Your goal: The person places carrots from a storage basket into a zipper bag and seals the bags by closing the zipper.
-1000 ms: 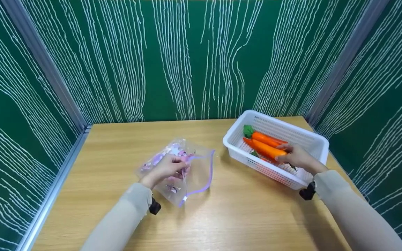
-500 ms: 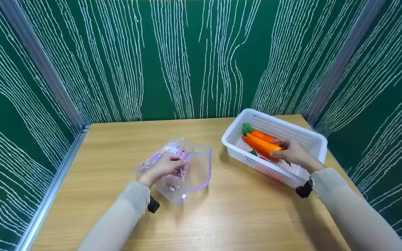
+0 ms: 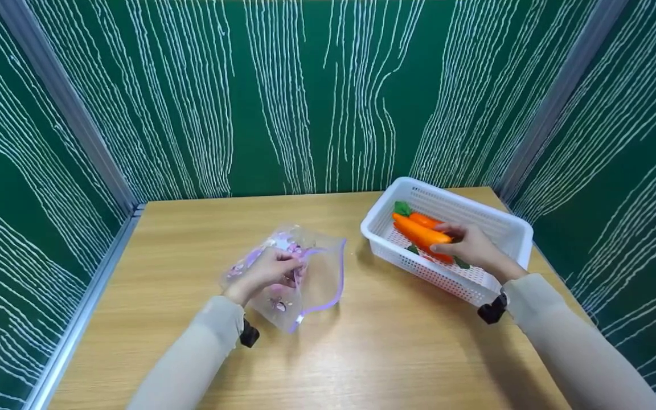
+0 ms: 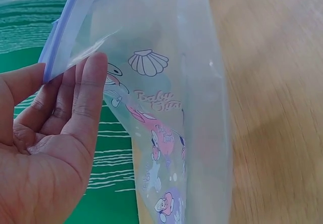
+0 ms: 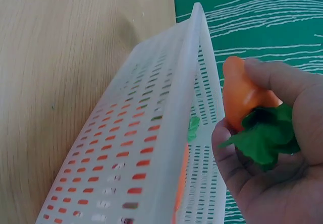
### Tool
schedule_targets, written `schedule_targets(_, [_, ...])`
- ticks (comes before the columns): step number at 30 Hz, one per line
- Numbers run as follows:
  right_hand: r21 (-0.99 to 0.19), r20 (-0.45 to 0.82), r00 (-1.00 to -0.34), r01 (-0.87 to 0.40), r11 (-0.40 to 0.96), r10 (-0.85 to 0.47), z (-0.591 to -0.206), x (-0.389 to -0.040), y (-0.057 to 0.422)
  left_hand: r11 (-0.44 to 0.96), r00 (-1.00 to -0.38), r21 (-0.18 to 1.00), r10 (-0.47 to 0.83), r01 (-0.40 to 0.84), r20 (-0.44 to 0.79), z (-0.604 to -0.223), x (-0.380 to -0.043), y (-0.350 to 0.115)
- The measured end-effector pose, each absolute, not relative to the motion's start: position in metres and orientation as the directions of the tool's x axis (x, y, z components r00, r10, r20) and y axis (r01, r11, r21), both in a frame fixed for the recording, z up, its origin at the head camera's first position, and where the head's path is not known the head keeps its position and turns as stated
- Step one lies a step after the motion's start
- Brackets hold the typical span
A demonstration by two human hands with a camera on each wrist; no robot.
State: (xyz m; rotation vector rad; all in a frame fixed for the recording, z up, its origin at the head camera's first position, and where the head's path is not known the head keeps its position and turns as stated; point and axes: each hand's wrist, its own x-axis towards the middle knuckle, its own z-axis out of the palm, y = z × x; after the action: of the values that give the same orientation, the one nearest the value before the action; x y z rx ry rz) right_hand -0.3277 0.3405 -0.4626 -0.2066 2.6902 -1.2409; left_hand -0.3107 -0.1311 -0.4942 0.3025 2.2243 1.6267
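Note:
Between thumb and fingers my left hand pinches the purple zip edge of a clear plastic zip bag, printed with pink and lilac cartoon figures and a shell. The bag's mouth gapes toward the right. Over the white basket, my right hand grips a toy carrot near its leafy end; in the right wrist view its green leaves lie against the palm. Other carrots lie in the basket below, one with green leaves showing at the far left end.
The basket has perforated walls and stands at the back right of the wooden table. Green panels with white wavy lines rise behind and on both sides, joined by grey metal posts.
My right hand has shifted slightly left and up with the carrot, its leaves now showing below the hand. The left hand and the bag have stayed nearly in place.

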Motion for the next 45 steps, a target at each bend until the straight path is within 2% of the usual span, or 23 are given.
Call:
schedule_targets(8, [-0.795, -0.026, -0.97, -0.127, 0.594, -0.243, -0.463, -0.324, 0.327, 0.338, -0.92, 0.941, 0.359, -0.029, -0.158, -0.492, -0.31, -0.13])
schedule_targets(22, [-0.8, -0.007, -0.952, -0.178, 0.573, -0.305, -0.463, -0.318, 0.306, 0.33, -0.931, 0.942, 0.319, -0.065, -0.176, -0.491, -0.312, -0.129])
schedule_targets(30, [-0.791, -0.02, -0.937, -0.199, 0.579, -0.349, -0.465, -0.314, 0.301, 0.319, -0.93, 0.946, 0.325, -0.064, -0.172, -0.491, -0.312, -0.128])
schedule_targets(40, [-0.821, 0.016, -0.905, -0.255, 0.511, -0.425, -0.465, -0.31, 0.294, 0.288, -0.928, 0.958, 0.355, -0.006, -0.112, -0.494, -0.313, -0.125])
schedule_targets(45, [-0.82, 0.021, -0.895, -0.27, 0.504, -0.446, -0.466, -0.308, 0.29, 0.29, -0.929, 0.957, 0.347, -0.023, -0.128, -0.494, -0.312, -0.125])
